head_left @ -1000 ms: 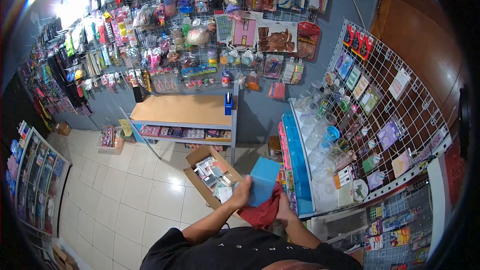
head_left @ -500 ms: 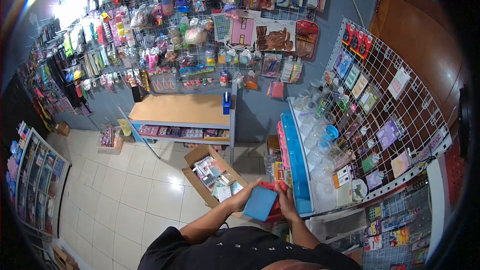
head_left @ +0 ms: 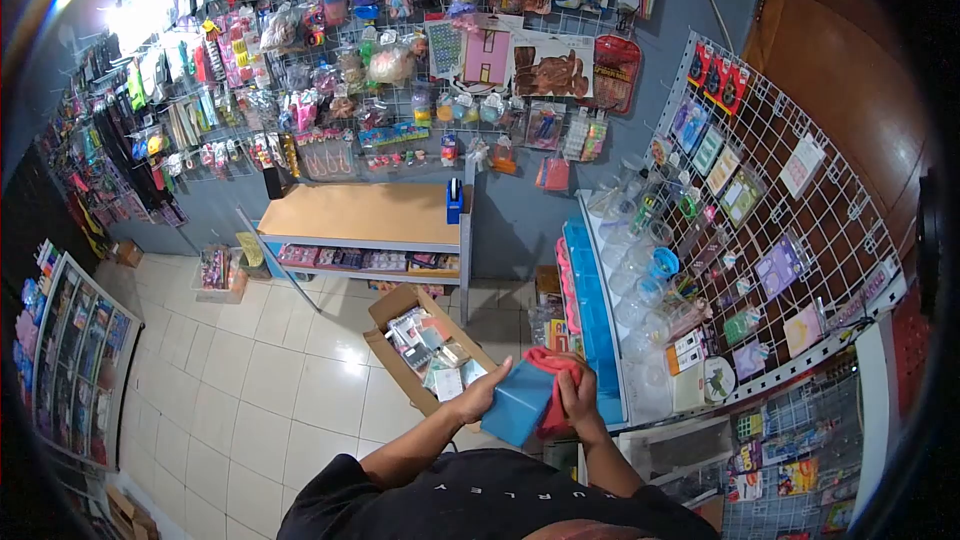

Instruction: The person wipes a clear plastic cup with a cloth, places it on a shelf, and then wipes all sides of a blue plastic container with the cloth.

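Note:
My left hand (head_left: 482, 397) is closed on the left side of a blue plastic box-like container (head_left: 516, 406), held tilted in front of my chest. In my right hand (head_left: 577, 398) is a bunched red cloth (head_left: 546, 359), pressed against the container's right side and upper edge. The fingertips of the left hand are partly hidden behind the container. Just beyond my left hand, an open cardboard box (head_left: 389, 359) on the floor holds several small packaged items.
A shelf table with a wooden top (head_left: 365, 220) carries a blue tape dispenser (head_left: 454, 202). To the right, clear jars (head_left: 640, 285) stand on a white counter beside a wire grid (head_left: 790, 165) with hanging goods. A display rack (head_left: 85, 360) stands at left.
The blue container has tilted and turned, showing more of its side. My right hand has moved up with the red cloth, which now bunches higher along the container's edge.

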### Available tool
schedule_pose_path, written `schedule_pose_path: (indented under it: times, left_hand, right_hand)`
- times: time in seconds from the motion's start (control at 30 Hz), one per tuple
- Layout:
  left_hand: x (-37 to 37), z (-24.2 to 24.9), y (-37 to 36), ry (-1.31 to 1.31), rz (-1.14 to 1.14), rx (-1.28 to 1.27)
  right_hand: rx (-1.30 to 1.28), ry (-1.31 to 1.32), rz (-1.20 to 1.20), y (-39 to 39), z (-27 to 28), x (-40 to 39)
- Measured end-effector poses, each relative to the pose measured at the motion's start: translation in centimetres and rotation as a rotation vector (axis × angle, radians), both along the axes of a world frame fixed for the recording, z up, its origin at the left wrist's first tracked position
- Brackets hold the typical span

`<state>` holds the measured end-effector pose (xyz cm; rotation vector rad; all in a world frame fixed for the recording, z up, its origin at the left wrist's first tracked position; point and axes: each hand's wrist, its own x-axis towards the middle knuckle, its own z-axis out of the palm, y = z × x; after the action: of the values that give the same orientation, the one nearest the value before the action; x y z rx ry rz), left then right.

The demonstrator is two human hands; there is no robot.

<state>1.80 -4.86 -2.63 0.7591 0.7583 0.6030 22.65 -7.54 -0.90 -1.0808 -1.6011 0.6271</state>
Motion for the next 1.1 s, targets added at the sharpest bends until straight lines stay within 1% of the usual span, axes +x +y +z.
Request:
schedule_pose_path:
  times: [0.07, 0.17, 0.2, 0.27, 0.3, 0.37, 0.43, 0.47, 0.57, 0.6, 0.67, 0.7, 0.73, 0.83, 0.87, 0.97, 1.0, 1.03, 1.1]
  left_hand:
    - [-0.3, -1.3, 0.9, 0.037, -0.075, -0.073]
    - [-0.4, 1.0, 0.9, 0.027, -0.003, -0.124]
    - [-0.4, 0.6, 1.0, -0.051, -0.013, -0.158]
    - [-0.3, -0.6, 1.3, -0.207, -0.035, -0.225]
    - [-0.2, 0.3, 1.2, -0.264, -0.010, -0.245]
    - [0.1, 2.9, 0.8, -0.376, 0.040, -0.282]
    - [0.2, 1.9, 1.1, -0.293, 0.036, -0.165]
    - [0.2, 1.3, 1.2, -0.252, 0.036, -0.105]
    - [0.0, -0.3, 1.0, -0.260, 0.187, -0.261]
    - [0.0, -1.0, 1.2, -0.354, 0.207, -0.321]
    - [0.3, -2.4, 1.1, -0.338, 0.281, -0.306]
    - [0.4, -2.0, 1.1, -0.331, 0.316, -0.297]
    - [0.4, -1.3, 0.8, -0.337, 0.318, -0.285]
    - [0.6, -0.4, 0.2, -0.368, 0.318, -0.217]
    - [0.4, -0.4, 0.1, -0.344, 0.272, -0.167]
    - [1.3, -0.5, -0.3, -0.291, 0.276, -0.168]
    - [1.2, -0.4, -0.3, -0.203, 0.314, -0.115]
    - [1.0, -0.2, -0.2, -0.115, 0.351, -0.061]
    - [0.7, 0.4, 0.4, 0.058, 0.422, 0.051]
  right_hand:
    - [-0.099, -0.002, -0.029, -0.1, -0.7, -0.2]
    - [0.104, -0.119, 0.076, -0.7, 1.0, -1.8]
    - [0.104, -0.124, 0.108, -1.2, 2.3, -2.5]
    - [0.217, -0.244, 0.176, -1.7, 4.1, -3.8]
    - [0.274, -0.304, 0.209, -1.9, 4.6, -4.3]
    - [0.311, -0.408, 0.181, -2.4, 4.5, -5.1]
    - [0.367, -0.522, 0.125, -3.0, 4.2, -5.7]
    - [0.372, -0.533, 0.128, -3.1, 4.1, -5.7]
    - [0.390, -0.567, 0.200, -3.3, 2.4, -5.2]
    - [0.379, -0.583, 0.241, -3.3, 2.2, -4.8]
    - [0.324, -0.548, 0.354, -3.2, 2.0, -3.8]
    - [0.298, -0.532, 0.408, -3.1, 1.9, -3.1]
    - [0.297, -0.441, 0.471, -2.7, 1.9, -2.5]
    - [0.097, 0.279, 0.363, -2.4, 0.8, -2.0]
    - [0.070, 0.320, 0.185, -2.3, 0.9, -1.9]
    - [-0.287, 0.265, -0.018, -2.0, -0.5, -2.2]
    - [0.022, 0.094, 0.083, -0.6, 1.1, -3.7]
    - [-0.014, -0.055, 0.130, -1.3, 0.9, -3.9]
    - [0.057, -0.113, 0.145, -2.5, 0.3, -4.6]
